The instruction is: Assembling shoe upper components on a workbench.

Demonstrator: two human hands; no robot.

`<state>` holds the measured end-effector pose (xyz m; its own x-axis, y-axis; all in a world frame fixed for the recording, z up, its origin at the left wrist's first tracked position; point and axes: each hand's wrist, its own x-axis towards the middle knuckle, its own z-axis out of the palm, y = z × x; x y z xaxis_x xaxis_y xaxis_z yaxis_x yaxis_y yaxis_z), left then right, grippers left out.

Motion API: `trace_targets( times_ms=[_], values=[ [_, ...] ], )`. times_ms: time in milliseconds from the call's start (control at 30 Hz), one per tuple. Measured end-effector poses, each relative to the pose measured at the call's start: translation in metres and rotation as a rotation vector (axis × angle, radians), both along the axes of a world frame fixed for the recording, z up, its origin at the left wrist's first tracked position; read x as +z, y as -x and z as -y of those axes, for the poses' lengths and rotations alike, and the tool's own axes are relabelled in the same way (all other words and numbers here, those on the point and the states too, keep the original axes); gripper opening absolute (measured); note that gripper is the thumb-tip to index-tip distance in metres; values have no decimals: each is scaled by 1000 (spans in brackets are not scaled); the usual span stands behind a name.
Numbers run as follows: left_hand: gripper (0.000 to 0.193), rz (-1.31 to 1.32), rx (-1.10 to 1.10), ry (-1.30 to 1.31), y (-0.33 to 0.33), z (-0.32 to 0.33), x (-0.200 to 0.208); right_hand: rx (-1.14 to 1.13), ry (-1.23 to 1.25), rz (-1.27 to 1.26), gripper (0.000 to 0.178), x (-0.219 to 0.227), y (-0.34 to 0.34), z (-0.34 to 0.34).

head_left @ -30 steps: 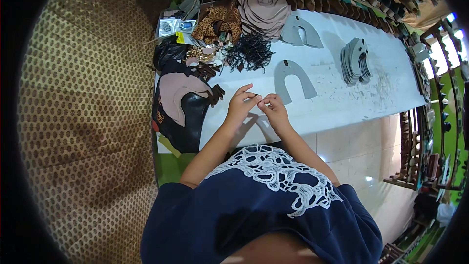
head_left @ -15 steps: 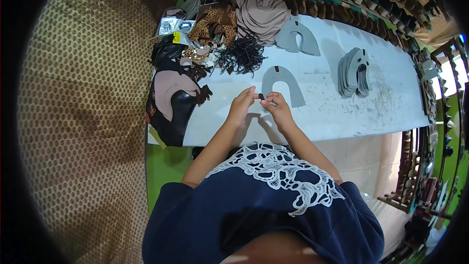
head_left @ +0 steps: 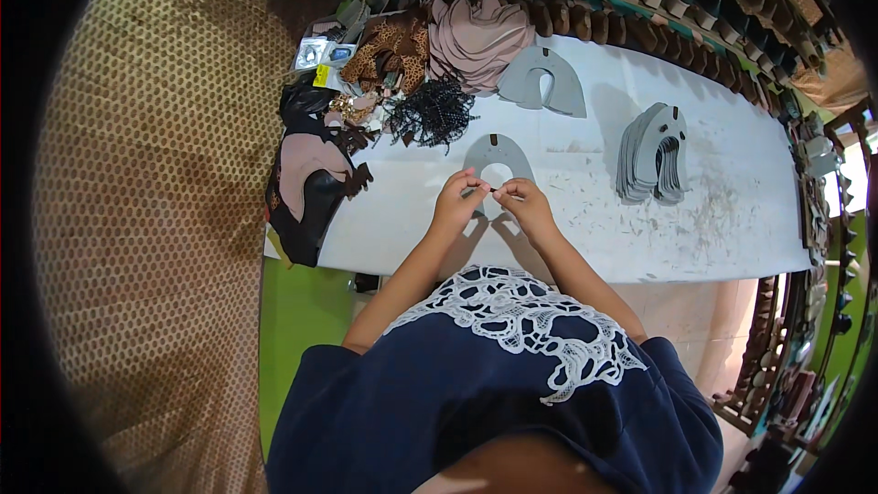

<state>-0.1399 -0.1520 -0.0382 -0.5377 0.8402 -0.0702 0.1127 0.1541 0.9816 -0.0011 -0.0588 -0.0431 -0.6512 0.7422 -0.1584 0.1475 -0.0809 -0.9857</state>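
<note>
Our left hand (head_left: 452, 208) and right hand (head_left: 528, 208) both pinch one tiny dark bit (head_left: 493, 190), probably so we keep it steady.

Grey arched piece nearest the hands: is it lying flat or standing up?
Flat: the grey arched piece lies on the white table, face and central opening showing; its legs are partly hidden.

The white table (head_left: 576, 174) bears a grey arch (head_left: 494, 153); right of it is a stack of arches (head_left: 640, 151), beyond it more arches (head_left: 519, 82) and a pink pile (head_left: 482, 41), leftward a black tangle (head_left: 432, 114).
</note>
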Motion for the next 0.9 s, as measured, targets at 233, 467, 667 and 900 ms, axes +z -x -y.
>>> trace_targets(
  times_ms=[233,467,667,900],
  values=[
    [16,-164,23,50,-24,-2,2,-21,128,-19,22,-5,-18,-18],
    [17,28,151,0,-37,-10,-20,11,566,-185,18,1,-20,-16],
    [16,-306,99,23,-31,-15,-16,-17,595,-226,17,-4,-4,-24],
    [17,-541,34,168,-19,-24,-16,13,-299,270,21,-20,14,-74]
  ],
)
